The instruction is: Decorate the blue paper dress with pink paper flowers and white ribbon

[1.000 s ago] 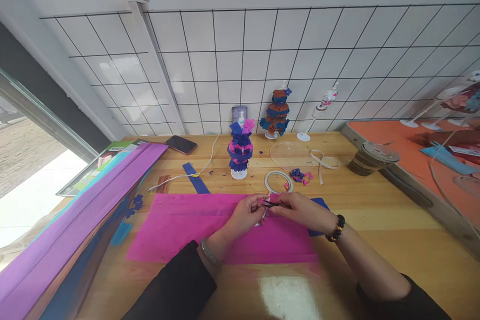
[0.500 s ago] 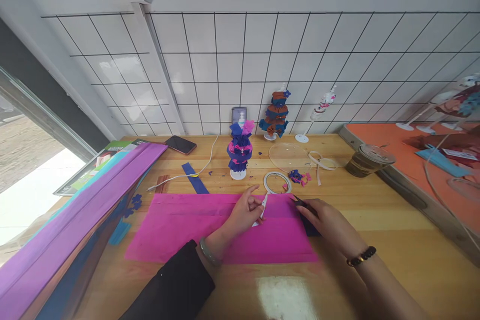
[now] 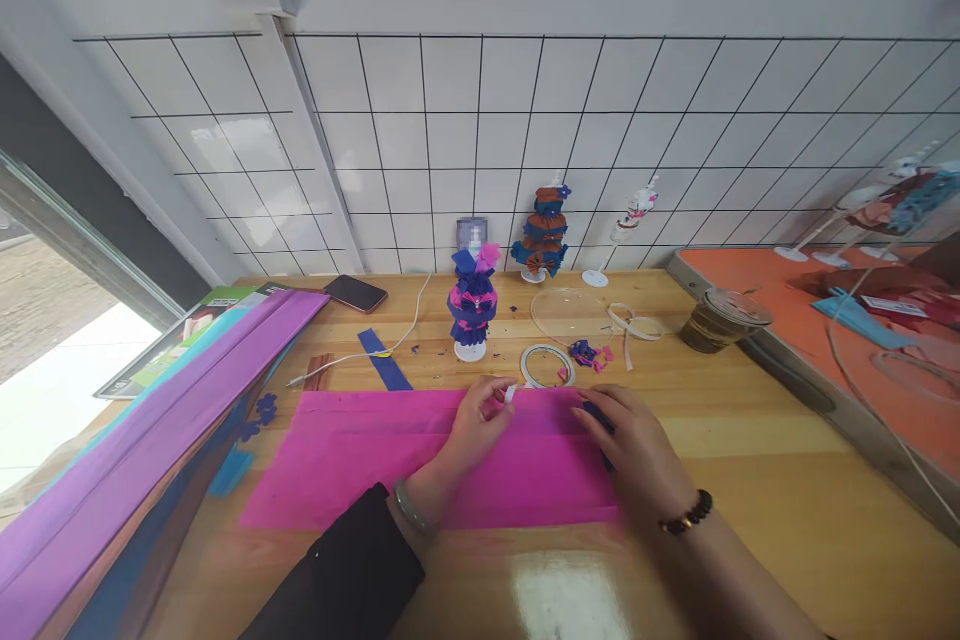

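Note:
My left hand (image 3: pixel 476 420) pinches a small white piece (image 3: pixel 510 392) between thumb and fingers, over the far edge of a pink tissue sheet (image 3: pixel 360 460) spread on the wooden table (image 3: pixel 750 480). My right hand (image 3: pixel 630 440) lies palm down on the sheet's right end, its fingers curled over dark scissors (image 3: pixel 595 412) that are mostly hidden. A white tape ring (image 3: pixel 546 365) lies just beyond both hands. A blue and pink paper figure (image 3: pixel 471 305) stands on a white base behind it.
Purple and blue crepe rolls (image 3: pixel 150 420) lie along the left. A blue strip (image 3: pixel 386 365), white cable (image 3: pixel 360 355) and phone (image 3: pixel 356 293) sit at the back left. A brown and blue figure (image 3: pixel 544 235), lidded cup (image 3: pixel 720 320) and orange board (image 3: pixel 810 320) are to the right.
My hands were together working on the small piece. The right hand has moved away to the right with the scissors and lowered onto the pink sheet. The left hand keeps the white piece.

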Available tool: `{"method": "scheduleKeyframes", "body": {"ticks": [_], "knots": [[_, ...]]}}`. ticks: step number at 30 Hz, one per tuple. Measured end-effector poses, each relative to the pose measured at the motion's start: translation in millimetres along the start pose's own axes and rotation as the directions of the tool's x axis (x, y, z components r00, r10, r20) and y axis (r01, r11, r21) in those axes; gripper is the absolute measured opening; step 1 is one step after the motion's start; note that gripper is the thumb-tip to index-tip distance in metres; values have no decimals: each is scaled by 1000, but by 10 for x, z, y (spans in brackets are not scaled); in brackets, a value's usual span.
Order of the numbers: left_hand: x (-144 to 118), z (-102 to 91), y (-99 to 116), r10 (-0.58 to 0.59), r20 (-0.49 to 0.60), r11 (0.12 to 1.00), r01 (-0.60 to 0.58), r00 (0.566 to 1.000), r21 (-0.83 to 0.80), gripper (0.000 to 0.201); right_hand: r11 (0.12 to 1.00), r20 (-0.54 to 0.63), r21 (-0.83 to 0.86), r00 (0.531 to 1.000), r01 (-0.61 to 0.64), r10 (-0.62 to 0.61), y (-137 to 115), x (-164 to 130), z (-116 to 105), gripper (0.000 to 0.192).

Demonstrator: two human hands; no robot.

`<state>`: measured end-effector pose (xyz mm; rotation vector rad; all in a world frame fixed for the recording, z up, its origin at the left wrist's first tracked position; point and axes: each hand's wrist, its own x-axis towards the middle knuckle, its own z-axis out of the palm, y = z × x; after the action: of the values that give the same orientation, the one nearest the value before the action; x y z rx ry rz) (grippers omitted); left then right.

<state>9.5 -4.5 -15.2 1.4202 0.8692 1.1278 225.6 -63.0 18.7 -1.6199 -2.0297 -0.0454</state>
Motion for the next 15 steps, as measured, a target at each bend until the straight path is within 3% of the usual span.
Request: {"method": "scheduleKeyframes", "body": {"ticks": [6, 15], "knots": [[30, -44, 37, -20, 56, 980, 31, 998, -195, 16, 965, -45, 99, 970, 244, -241, -455, 337, 153, 23], [25, -36, 22, -51, 63, 975, 64, 997, -213, 13, 943, -112, 130, 950, 305, -292, -484, 425, 281, 19]]}}
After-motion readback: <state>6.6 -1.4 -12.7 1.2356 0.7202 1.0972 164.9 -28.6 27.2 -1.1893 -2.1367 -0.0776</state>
